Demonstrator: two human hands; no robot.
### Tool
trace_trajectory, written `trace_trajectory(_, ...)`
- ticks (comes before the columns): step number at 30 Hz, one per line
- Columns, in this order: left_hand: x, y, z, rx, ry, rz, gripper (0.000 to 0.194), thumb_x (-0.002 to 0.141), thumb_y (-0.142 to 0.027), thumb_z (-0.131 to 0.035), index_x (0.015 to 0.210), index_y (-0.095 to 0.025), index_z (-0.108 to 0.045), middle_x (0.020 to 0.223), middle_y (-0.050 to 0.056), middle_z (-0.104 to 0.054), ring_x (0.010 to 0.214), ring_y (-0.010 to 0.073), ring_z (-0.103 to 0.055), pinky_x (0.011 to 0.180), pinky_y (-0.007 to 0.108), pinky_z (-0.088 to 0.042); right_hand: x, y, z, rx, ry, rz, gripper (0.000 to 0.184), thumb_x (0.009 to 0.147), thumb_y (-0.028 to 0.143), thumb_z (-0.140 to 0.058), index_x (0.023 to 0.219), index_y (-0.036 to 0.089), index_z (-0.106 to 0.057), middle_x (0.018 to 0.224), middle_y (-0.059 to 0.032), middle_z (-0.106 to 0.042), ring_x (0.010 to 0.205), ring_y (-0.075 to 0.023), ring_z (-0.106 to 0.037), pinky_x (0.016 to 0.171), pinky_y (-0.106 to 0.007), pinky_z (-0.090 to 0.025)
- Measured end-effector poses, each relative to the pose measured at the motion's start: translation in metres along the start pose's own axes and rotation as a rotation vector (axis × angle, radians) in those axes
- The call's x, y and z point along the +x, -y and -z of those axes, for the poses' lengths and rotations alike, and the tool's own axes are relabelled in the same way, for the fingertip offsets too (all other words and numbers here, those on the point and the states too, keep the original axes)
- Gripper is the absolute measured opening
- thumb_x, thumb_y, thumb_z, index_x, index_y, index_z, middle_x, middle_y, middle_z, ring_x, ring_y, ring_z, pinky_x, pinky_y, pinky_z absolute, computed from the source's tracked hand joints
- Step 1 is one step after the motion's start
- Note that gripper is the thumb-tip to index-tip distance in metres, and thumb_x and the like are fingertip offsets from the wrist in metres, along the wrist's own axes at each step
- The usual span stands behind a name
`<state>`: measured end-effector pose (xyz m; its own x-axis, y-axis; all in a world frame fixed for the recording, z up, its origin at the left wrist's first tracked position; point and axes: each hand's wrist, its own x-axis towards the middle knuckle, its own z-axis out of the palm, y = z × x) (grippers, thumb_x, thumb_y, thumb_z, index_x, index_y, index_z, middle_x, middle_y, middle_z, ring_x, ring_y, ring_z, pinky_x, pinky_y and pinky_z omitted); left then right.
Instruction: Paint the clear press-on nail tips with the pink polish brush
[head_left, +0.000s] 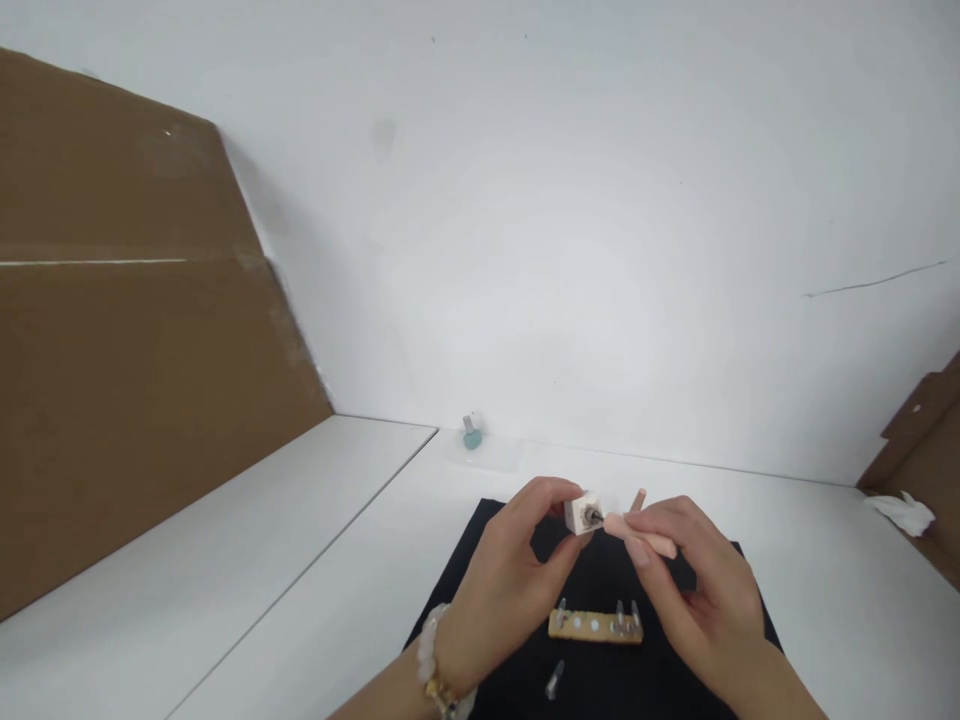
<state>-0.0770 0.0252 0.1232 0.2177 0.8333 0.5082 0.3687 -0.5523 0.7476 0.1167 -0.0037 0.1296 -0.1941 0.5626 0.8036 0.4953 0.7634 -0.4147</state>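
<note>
My left hand (510,580) pinches a small white cube (580,514) between thumb and fingers, and a dark metal screw (593,516) shows in its face. My right hand (697,590) holds a peach-coloured rod (637,535), whose tip meets the screw. Another short peach stub (638,500) stands up behind my right fingers; I cannot tell if it is separate. Below my hands, a wooden strip (596,627) with white dots and several transparent pegs lies on a black mat (600,680). A small transparent tube (555,680) lies nearer me on the mat.
A teal bottle with a silver cap (472,435) stands at the back of the white table (300,560). Brown cardboard panels (127,300) rise at the left and right, with a white wall behind. Crumpled white tissue (902,515) sits at the right.
</note>
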Motion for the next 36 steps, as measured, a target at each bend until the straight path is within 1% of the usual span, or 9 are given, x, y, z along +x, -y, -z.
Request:
trace_trajectory(8,0.0,-0.004,0.0,0.058,0.018,-0.05,0.025,0.088,-0.01,-0.065,0.108,-0.025,-0.066,0.099,0.002,-0.073,0.087,0.0188,-0.067,0.082,0.031,-0.056,-0.003,-0.009,-0.003,-0.036,0.07,0.043,0.031,0.1,0.008,-0.057,0.125,0.026,-0.059,0.1,-0.0058,-0.074,0.087,-0.0196,-0.07,0.08,-0.034,-0.057)
trace_trajectory(12,0.0,-0.005,0.002,0.092,0.026,-0.084,0.03,0.09,-0.011,-0.062,0.116,-0.026,-0.067,0.107,0.004,-0.072,0.093,0.0201,-0.069,0.084,0.032,-0.058,-0.004,-0.013,-0.004,-0.02,0.083,-0.023,0.025,0.102,0.013,-0.055,0.123,0.027,-0.062,0.102,-0.0065,-0.074,0.092,-0.0215,-0.071,0.082,-0.035,-0.057)
trace_trajectory(14,0.003,-0.006,0.004,0.106,0.029,-0.108,0.032,0.091,-0.011,-0.061,0.119,-0.026,-0.068,0.108,0.004,-0.071,0.094,0.0199,-0.069,0.082,0.031,-0.057,-0.003,-0.013,-0.004,0.028,0.056,-0.116,0.017,0.103,0.02,-0.057,0.115,0.027,-0.066,0.098,-0.0057,-0.073,0.088,-0.0214,-0.071,0.077,-0.033,-0.057)
trace_trajectory(16,0.006,-0.007,0.007,0.123,0.051,-0.13,0.033,0.092,-0.011,-0.06,0.121,-0.024,-0.069,0.106,0.005,-0.07,0.093,0.0197,-0.068,0.082,0.03,-0.056,-0.002,-0.015,-0.005,0.101,0.028,-0.273,0.012,0.103,0.029,-0.058,0.107,0.026,-0.069,0.092,-0.0044,-0.073,0.078,-0.0198,-0.069,0.069,-0.031,-0.055)
trace_trajectory(20,0.014,-0.01,0.013,0.184,0.183,-0.089,0.034,0.093,-0.016,-0.063,0.125,-0.021,-0.071,0.099,0.005,-0.067,0.085,0.0199,-0.066,0.077,0.033,-0.055,-0.001,-0.024,-0.01,0.349,0.04,-0.642,0.029,0.099,0.051,-0.06,0.101,0.024,-0.071,0.077,-0.0016,-0.07,0.059,-0.0161,-0.059,0.06,-0.029,-0.051)
trace_trajectory(22,0.017,-0.01,0.014,0.211,0.226,-0.046,0.037,0.093,-0.019,-0.064,0.129,-0.021,-0.069,0.096,0.004,-0.068,0.081,0.0203,-0.065,0.076,0.034,-0.054,-0.002,-0.03,-0.013,0.45,0.054,-0.721,0.037,0.096,0.058,-0.062,0.101,0.022,-0.07,0.072,-0.0008,-0.067,0.059,-0.0159,-0.057,0.06,-0.029,-0.05)
trace_trajectory(28,0.017,-0.011,0.013,0.23,0.26,0.094,0.062,0.089,-0.029,-0.068,0.147,-0.022,-0.05,0.09,0.0,-0.068,0.079,0.0212,-0.064,0.078,0.037,-0.052,0.0,-0.033,-0.013,0.492,0.069,-0.753,0.038,0.095,0.058,-0.064,0.098,0.021,-0.071,0.082,-0.0028,-0.069,0.06,-0.0139,-0.053,0.061,-0.028,-0.047)
trace_trajectory(32,0.022,-0.016,0.014,0.207,0.319,0.156,0.059,0.088,-0.032,-0.066,0.144,-0.025,-0.05,0.09,-0.002,-0.066,0.073,0.0192,-0.063,0.071,0.034,-0.05,0.002,-0.036,-0.01,0.49,0.074,-0.744,0.035,0.096,0.055,-0.065,0.095,0.021,-0.072,0.08,-0.0022,-0.07,0.058,-0.013,-0.05,0.06,-0.028,-0.046)
trace_trajectory(36,0.029,-0.021,0.014,0.169,0.342,0.195,0.052,0.087,-0.035,-0.067,0.137,-0.026,-0.055,0.081,-0.005,-0.061,0.066,0.0174,-0.061,0.065,0.031,-0.047,0.0,-0.04,-0.012,0.479,0.031,-0.732,0.034,0.096,0.054,-0.065,0.096,0.021,-0.072,0.08,-0.0028,-0.071,0.06,-0.0139,-0.052,0.061,-0.028,-0.046)
